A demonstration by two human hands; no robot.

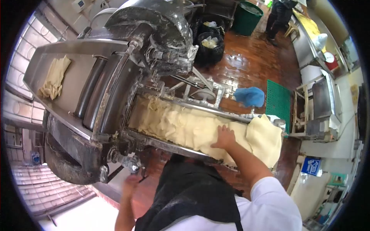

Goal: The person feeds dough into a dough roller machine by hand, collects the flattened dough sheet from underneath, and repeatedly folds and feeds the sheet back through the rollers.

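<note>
My right hand (pixel 224 137) lies on a long sheet of pale dough (pixel 189 125), its fingers spread and holding nothing. The dough stretches over the metal tray (pixel 181 147) of a dough sheeter, wrinkled near the rollers (pixel 110 88). A folded flap of dough (pixel 264 134) covers the tray's right end. Low on the left, my left hand (pixel 130 184) is smeared by motion, so its fingers cannot be made out. It is nearest to the machine's threaded adjusting screw (pixel 127 161); whether it touches it I cannot tell.
Another piece of dough (pixel 56 79) rests on the sheeter's far-left plate. Beyond the tray are a blue cloth-like item (pixel 249 96), a green mat (pixel 278 103), black bags (pixel 210 46) and a green bin (pixel 247 18). Another person (pixel 279 17) stands at the back by a counter (pixel 308 42).
</note>
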